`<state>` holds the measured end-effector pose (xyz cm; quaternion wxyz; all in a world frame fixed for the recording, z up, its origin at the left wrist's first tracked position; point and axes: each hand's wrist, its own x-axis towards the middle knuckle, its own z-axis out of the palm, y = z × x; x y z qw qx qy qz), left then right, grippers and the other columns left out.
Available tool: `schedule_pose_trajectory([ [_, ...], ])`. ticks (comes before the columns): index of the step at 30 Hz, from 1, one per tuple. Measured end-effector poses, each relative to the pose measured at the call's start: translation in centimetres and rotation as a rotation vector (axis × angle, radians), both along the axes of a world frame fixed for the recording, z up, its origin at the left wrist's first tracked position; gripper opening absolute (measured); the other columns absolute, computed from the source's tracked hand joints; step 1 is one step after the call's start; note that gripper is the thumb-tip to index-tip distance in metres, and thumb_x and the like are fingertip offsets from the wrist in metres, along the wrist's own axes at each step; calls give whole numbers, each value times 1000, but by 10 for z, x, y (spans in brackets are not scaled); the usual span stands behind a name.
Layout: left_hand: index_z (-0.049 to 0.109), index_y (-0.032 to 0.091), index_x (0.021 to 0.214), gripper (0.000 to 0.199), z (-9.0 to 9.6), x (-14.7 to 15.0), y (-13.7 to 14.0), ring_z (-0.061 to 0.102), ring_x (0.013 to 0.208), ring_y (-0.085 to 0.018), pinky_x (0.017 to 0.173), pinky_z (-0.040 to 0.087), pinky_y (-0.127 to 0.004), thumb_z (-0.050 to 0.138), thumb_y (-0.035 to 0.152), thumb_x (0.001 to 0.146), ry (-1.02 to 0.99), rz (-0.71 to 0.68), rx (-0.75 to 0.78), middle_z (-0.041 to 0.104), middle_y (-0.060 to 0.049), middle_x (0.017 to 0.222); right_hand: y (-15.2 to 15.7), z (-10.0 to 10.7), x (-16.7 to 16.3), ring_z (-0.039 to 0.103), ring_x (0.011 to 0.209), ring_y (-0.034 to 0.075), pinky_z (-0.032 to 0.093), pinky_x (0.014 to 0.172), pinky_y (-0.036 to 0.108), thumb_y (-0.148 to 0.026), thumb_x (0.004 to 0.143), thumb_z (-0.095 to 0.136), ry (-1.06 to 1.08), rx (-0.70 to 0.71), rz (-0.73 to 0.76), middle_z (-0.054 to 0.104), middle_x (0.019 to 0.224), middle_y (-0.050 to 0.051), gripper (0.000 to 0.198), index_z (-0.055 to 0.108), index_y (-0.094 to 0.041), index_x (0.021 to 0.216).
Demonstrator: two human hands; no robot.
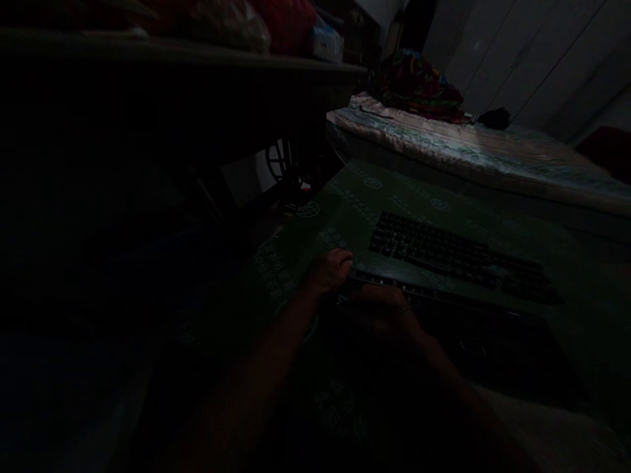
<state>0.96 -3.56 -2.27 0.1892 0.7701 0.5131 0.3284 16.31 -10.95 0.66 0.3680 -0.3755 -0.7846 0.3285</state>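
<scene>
The scene is very dark. A dark keyboard base lies slanted in front of me, with the edge facing away slightly lit. My left hand is at its left end, fingers curled against the corner. Just right of it, my right hand is closed low over the base. A small bluish tip shows by its fingers; shadow hides what it belongs to. Beyond the base, keycaps are laid out in keyboard rows, apart from my hands.
Under everything spreads a green printed sheet. A bed with a striped cover and a heap of cloth stands behind. At the upper left, a dark table holds bags, with a wheel beneath it.
</scene>
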Motion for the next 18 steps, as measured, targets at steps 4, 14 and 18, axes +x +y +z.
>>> schedule_pose_trajectory([
  [4, 66, 17, 92, 23, -3, 0, 1, 62, 87, -17, 81, 49, -29, 46, 23, 83, 1, 15, 16, 66, -5, 93, 1, 0, 0, 53, 56, 12, 41, 52, 22, -12, 70, 56, -44, 7, 16, 62, 62, 1, 12, 63, -18, 64],
  [14, 66, 19, 90, 23, -3, 0, 2, 62, 85, -16, 79, 49, -28, 45, 24, 82, 24, 12, 12, 66, -4, 92, 5, -1, 5, 57, 57, 13, 43, 53, 23, -18, 74, 55, -23, 41, -113, 65, 65, 3, 10, 65, -18, 70],
  [18, 66, 19, 91, 23, -1, 0, 1, 62, 88, -17, 81, 49, -28, 45, 24, 83, 26, 24, 6, 67, -4, 93, 6, -5, 2, 53, 54, 13, 40, 52, 23, -14, 72, 54, -89, 94, -46, 61, 60, 2, 13, 61, -19, 62],
])
